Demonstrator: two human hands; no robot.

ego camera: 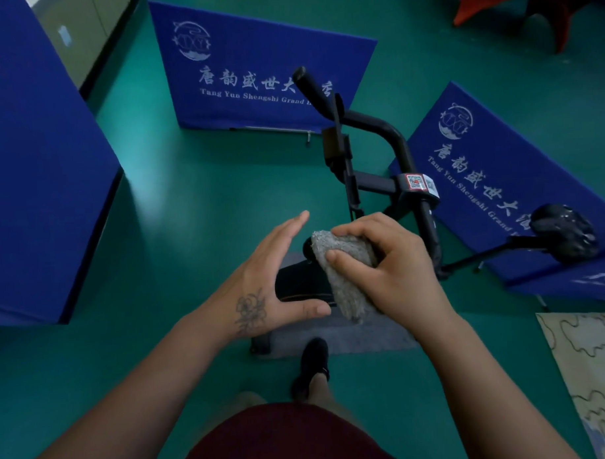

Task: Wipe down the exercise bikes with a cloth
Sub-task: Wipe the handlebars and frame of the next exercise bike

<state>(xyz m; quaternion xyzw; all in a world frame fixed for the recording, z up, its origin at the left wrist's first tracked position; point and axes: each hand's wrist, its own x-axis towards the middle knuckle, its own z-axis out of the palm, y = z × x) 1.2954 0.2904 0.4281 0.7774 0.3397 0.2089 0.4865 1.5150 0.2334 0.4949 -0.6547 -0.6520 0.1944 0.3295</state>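
The right hand (391,260) squeezes the gray cloth (343,272) around a black bike (409,177) handle. The left hand (261,282), at nine o'clock of the cloth, is flat with straight fingers.

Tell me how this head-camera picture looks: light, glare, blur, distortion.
Head view: dim, bluish light; a pale glare patch on the green floor; wide-angle bending curves the blue banners and bows both arms outward; centre fairly sharp on the grey cloth under the right hand; edges soft, with the seat and the maroon shorts blurred.
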